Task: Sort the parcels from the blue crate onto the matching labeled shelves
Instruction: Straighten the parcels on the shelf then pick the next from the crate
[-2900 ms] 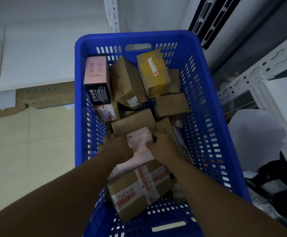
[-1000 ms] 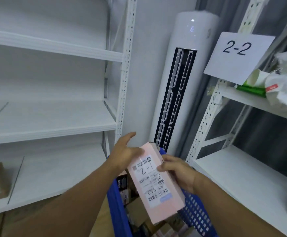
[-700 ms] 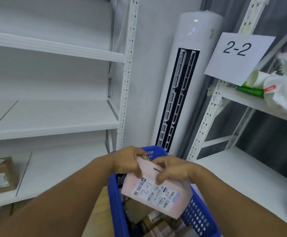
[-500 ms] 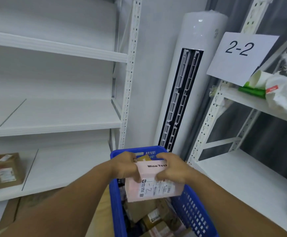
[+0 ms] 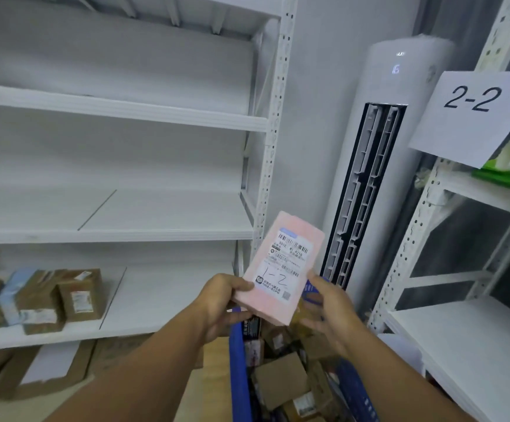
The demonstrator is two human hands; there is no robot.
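Your left hand (image 5: 220, 303) grips the flat pink cardboard parcel (image 5: 281, 269) marked 1-2 above the blue plastic crate (image 5: 238, 376), long axis pointing away. Your right hand (image 5: 323, 306) rests loosely open against its edge. The white metal shelves (image 5: 156, 236) stand left of the crate, on your left hand's side.

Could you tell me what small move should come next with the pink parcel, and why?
Probably turn it toward the left rack: the pink parcel, gripped by the left hand, reads 1-2, while the sign on the right reads 2-2. No 1-2 sign shows.
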